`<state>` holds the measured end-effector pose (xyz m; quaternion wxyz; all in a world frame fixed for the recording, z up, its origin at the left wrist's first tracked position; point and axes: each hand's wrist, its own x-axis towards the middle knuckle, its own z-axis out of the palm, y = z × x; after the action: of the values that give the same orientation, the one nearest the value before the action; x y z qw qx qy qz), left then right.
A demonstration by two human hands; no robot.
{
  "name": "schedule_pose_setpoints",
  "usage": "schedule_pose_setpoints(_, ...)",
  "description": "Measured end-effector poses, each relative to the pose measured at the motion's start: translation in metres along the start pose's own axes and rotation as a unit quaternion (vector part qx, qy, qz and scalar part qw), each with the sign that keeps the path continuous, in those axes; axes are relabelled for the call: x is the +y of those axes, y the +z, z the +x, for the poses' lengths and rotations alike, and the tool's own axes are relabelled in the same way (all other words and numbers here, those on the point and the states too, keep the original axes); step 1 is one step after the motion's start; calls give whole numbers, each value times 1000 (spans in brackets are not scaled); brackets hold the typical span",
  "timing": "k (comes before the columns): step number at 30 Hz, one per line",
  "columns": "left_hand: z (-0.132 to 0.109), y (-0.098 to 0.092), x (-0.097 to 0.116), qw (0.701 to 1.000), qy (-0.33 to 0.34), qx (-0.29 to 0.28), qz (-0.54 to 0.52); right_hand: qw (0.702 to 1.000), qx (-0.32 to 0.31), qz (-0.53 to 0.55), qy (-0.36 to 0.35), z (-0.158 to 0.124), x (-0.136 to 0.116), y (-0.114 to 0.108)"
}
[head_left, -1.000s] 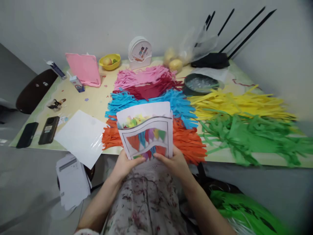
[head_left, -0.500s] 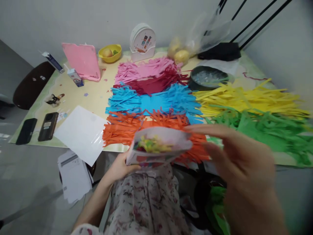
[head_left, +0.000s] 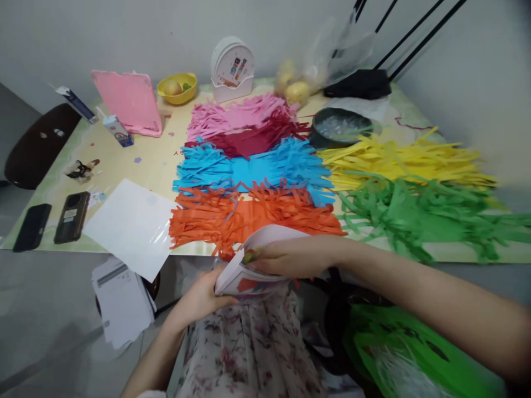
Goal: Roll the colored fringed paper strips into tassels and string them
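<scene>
My left hand (head_left: 206,296) grips the lower left edge of a white paper bag (head_left: 238,279) with a coloured print, held tilted over my lap. Its mouth faces up and to the right. Into that mouth reaches my right hand (head_left: 286,258), the fingertips down among the contents and hidden. Only a few yellow-green bits (head_left: 249,256) show by the fingers. Just beyond the bag, on the table edge, lies a bundle of orange fringed paper strips (head_left: 249,215).
Behind lie blue (head_left: 253,168), dark red (head_left: 249,142) and pink fringed paper (head_left: 240,117); yellow (head_left: 406,160) and green (head_left: 431,221) lie right. A dark bowl (head_left: 340,130) stands behind. White sheet (head_left: 128,226) and phones (head_left: 71,218) lie left. A green bag (head_left: 406,348) sits below.
My right hand has moved left from beside the bag into its mouth, covering most of the contents. The bag's right side has folded in. The view has shifted slightly right.
</scene>
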<state>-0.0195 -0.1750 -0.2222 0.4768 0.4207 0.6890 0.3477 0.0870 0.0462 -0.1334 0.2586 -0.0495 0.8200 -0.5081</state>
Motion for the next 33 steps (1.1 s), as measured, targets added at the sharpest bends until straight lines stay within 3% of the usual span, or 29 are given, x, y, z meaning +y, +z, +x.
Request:
schedule_pose_setpoints(3,1,2,-1,1000,-7,-5,8,998,2,-63,2,-2,1,-1)
schedule_pose_setpoints(6,3,3,-2,1000,-13,14,19,986,54,-129,93,-19,-12,-13)
schedule_pose_setpoints(8,5,4,-1,1000,-15,12,21,978,50,-146,139,-25,-19,-19)
schedule_pose_setpoints(13,13,15,7,1000,-22,11,19,990,-26,-118,72,2,-11,-9)
schedule_pose_setpoints(16,17,23,8,998,-15,52,10,988,-49,-110,92,14,-8,-6)
schedule_pose_setpoints(18,19,26,4,996,-34,88,-6,992,-33,-89,77,4,-12,-9)
schedule_pose_setpoints(20,19,24,-1,990,-64,117,-51,993,89,-62,43,-18,-17,-9)
schedule_pose_setpoints(21,18,22,-3,985,-75,132,-86,979,200,-43,23,-29,-16,-6)
schedule_pose_setpoints(22,18,21,-5,977,-80,150,-129,943,331,-17,6,-39,-12,-2)
schedule_pose_setpoints(24,18,17,-8,953,-79,189,-223,825,562,61,-29,-47,4,15)
schedule_pose_setpoints(25,19,15,-8,939,-74,207,-265,787,607,103,-47,-45,16,25)
schedule_pose_setpoints(26,21,14,-8,927,-68,220,-296,786,598,145,-58,-39,29,36)
schedule_pose_setpoints(28,24,11,-5,922,-57,212,-319,818,522,238,-45,-21,52,57)
schedule_pose_setpoints(29,26,10,-3,930,-54,189,-311,807,529,260,-29,-12,60,65)
schedule_pose_setpoints(30,28,9,-1,941,-52,157,-294,788,551,273,-13,-4,65,72)
schedule_pose_setpoints(33,31,5,5,966,-35,58,-250,677,692,251,7,7,68,80)
